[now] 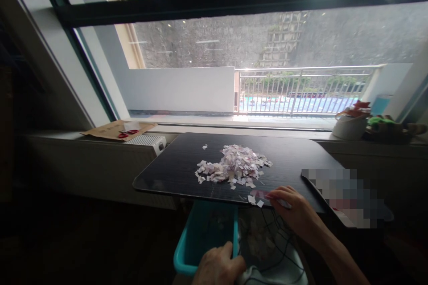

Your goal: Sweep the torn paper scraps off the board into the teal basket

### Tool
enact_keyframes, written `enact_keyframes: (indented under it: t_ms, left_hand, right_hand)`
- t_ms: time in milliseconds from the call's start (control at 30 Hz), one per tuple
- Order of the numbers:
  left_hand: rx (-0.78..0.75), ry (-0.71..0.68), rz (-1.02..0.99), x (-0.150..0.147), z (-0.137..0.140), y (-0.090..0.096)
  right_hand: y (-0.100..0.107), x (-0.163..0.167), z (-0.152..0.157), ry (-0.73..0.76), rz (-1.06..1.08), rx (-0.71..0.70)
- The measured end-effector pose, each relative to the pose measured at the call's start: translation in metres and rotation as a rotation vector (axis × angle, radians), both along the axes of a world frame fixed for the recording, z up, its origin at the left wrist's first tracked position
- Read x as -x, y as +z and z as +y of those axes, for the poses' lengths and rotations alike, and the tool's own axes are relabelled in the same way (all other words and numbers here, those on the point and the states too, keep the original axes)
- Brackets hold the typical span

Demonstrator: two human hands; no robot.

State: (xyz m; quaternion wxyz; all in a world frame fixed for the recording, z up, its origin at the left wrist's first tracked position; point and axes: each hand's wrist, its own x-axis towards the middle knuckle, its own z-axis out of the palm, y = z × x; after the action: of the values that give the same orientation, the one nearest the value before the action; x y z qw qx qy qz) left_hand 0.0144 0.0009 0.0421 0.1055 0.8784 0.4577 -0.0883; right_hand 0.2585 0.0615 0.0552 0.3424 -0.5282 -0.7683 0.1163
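Observation:
A heap of small cut paper pieces (239,162) lies on the dark table (284,151), with a few scraps spread around it. At the table's near edge my right hand (289,207) pinches a pinkish, see-through flat piece (259,194); its exact kind is unclear. Two or so paper scraps (254,201) lie right beside that piece, at the edge. Lower down, my left hand (219,265) is closed on the near right rim of a teal plastic bin (180,256). The bin stands partly under the table edge, and its inside is dark.
Dark cables (279,231) hang below the table beside the bin, over a pale object. A blurred-out flat item (347,196) rests at the table's right edge. Red-handled scissors (128,133) lie on brown paper (103,131) on the sill. A white pot (349,127) stands right.

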Motion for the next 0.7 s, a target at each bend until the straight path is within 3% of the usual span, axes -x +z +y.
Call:
enact_keyframes:
  t_ms: [200,367,467,600,700]
  left_hand:
    - [-0.085,-0.012,-0.016,0.0,-0.003,-0.007]
    - [-0.027,-0.024,-0.061,0.0,-0.002,-0.003]
    - [-0.077,-0.004,-0.07,0.002,-0.001,-0.007]
    - [-0.056,-0.018,-0.038,0.002,0.002,-0.013]
    - [-0.016,-0.006,0.007,-0.001,0.002,-0.011]
  right_hand:
    - [-0.006,-0.004,-0.003,0.057,-0.035,0.066]
    - [-0.004,-0.011,-0.015,0.039,-0.051,0.069]
    - [-0.001,-0.006,-0.015,0.008,-0.057,0.048]
    - [0.002,-0.002,-0.016,0.052,-0.046,0.095]
    - [0.005,0.0,-0.011,-0.001,-0.022,0.08]
